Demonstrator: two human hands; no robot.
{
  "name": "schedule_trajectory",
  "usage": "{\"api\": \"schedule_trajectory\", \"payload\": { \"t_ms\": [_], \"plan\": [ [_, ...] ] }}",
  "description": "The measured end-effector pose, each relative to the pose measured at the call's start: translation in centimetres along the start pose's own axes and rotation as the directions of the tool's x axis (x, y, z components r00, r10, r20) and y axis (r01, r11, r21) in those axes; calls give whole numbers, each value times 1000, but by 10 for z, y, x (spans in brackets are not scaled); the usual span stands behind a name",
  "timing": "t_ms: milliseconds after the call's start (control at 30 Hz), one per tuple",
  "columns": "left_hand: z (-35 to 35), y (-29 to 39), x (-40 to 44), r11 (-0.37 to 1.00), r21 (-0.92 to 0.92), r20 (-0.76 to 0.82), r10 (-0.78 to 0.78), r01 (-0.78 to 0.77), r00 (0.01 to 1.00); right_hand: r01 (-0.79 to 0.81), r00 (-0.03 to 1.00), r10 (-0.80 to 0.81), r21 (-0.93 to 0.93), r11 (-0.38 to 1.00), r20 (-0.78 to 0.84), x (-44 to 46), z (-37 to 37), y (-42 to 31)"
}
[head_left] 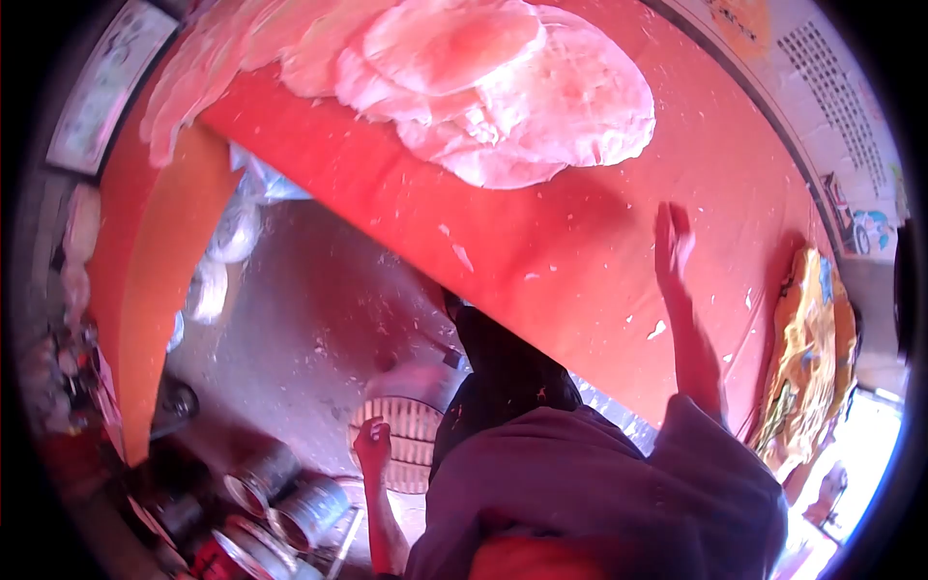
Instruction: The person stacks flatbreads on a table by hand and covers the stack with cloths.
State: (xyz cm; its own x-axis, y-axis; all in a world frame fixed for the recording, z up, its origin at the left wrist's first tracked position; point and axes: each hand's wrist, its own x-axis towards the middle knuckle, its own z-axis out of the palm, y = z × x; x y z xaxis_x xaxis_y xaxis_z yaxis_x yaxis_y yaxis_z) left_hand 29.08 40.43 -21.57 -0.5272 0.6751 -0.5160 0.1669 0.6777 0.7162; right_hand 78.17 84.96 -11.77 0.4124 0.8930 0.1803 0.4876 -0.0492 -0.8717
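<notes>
My right hand (674, 240) is raised over the red-covered surface (580, 271), fingers stretched out and nothing visible in it. Beyond it lies a pile of thin, round, pale pinkish sheets (580, 97) with ragged edges, resembling flatbread or dough. My left hand (372, 443) hangs low on the other side of my body, fingers curled in. It appears in front of a round slatted basket or stool (411, 425) on the floor; I cannot tell whether they touch. Nothing shows in that hand, though its palm is mostly hidden.
Metal cans or pots (309, 507) stand at the lower left. Clear plastic bags (232, 232) sit beneath the orange cloth edge (155, 319). A crumpled yellow patterned cloth (802, 358) lies at the right edge. Pale scraps (657, 330) are scattered on the red surface.
</notes>
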Motion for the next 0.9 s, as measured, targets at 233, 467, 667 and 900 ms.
{"api": "schedule_trajectory", "payload": {
  "t_ms": [233,467,667,900],
  "plan": [
    [-53,24,65,996,24,119,-85,83,989,-367,924,382,229,902,-24,137,68,-5],
    [-73,118,147,995,98,223,-9,-14,975,-791,610,712,212,574,348,181,60,5],
    [-96,145,201,988,146,291,4,-48,957,155,986,-151,-58,986,72,194,20,-70],
    [-101,216,286,923,247,420,172,-294,891,258,961,-268,134,957,64,139,104,-368]
  ]
}}
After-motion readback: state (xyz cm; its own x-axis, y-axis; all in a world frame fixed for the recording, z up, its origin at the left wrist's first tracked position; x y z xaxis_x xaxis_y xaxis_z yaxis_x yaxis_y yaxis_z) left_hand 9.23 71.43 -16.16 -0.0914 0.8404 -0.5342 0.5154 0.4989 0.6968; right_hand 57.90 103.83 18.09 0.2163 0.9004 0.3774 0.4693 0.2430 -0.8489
